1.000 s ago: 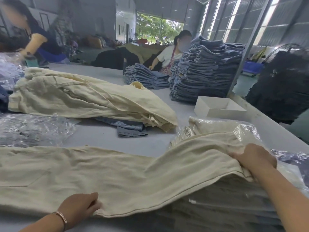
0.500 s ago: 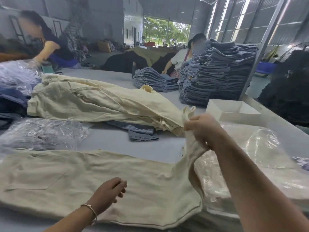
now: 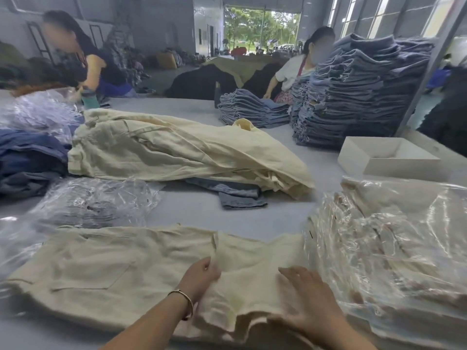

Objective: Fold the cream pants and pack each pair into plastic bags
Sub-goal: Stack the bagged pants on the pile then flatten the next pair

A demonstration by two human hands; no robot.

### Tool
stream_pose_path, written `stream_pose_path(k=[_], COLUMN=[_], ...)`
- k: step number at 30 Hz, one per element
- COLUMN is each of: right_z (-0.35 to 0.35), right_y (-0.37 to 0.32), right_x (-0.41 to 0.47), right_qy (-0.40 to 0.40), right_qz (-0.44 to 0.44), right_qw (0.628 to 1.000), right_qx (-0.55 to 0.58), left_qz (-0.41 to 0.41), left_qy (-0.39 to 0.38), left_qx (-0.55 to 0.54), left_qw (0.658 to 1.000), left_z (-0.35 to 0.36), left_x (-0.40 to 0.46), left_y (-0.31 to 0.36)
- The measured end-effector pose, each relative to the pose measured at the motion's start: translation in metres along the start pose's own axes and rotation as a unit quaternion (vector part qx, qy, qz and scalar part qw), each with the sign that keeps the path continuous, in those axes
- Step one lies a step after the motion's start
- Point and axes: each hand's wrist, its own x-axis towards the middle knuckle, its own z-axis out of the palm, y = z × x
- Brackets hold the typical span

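L hand (image 3: 201,275) fingers curled, pinching folded-over leg edge of cream pants (image 3: 106,271); R hand (image 3: 309,296) fingers spread flat, pressing the fold. Pants lie across near edge of grey surface (image 3: 192,210) — bagged cream stack (image 3: 386,248) just R, touching. Loose cream pile (image 3: 177,147) behind; clear bags (image 3: 96,200) to L.

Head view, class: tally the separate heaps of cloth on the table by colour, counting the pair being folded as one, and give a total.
Cream: 2, the pair being folded and the loose pile
Blue denim: 4, tall stack, low stack, left heap, piece under the cream pile
Total: 6
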Motion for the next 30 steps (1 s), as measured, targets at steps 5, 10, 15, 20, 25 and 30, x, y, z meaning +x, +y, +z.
stream_pose_path(k=[5, 10, 15, 20, 25, 30], right_z=[0.047, 0.06, 0.071, 0.053, 0.031, 0.028], right_y=[-0.013, -0.005, -0.006, -0.007, -0.016, -0.021], right_x=[-0.025, -0.03, -0.034, -0.021, 0.0, 0.057], right_qy=[0.176, 0.207, 0.199, -0.031, -0.042, 0.154], right_qz=[-0.069, -0.043, -0.082, -0.046, 0.007, 0.081], right_qw=[0.98, 0.972, 0.968, 0.99, 0.999, 0.978], right_qx=[-0.07, -0.105, -0.132, -0.129, 0.02, 0.116], left_qz=[0.094, 0.116, 0.109, 0.097, 0.036, 0.195], left_qy=[0.063, 0.09, 0.096, 0.13, 0.126, 0.252], left_qx=[0.053, 0.102, 0.115, 0.164, 0.323, 0.494], left_qw=[0.992, 0.984, 0.983, 0.973, 0.937, 0.809], left_z=[-0.037, -0.067, -0.079, -0.085, -0.087, -0.059], left_x=[0.015, 0.023, 0.02, 0.02, 0.013, 0.009], left_y=[0.009, -0.008, -0.024, -0.038, -0.041, -0.024])
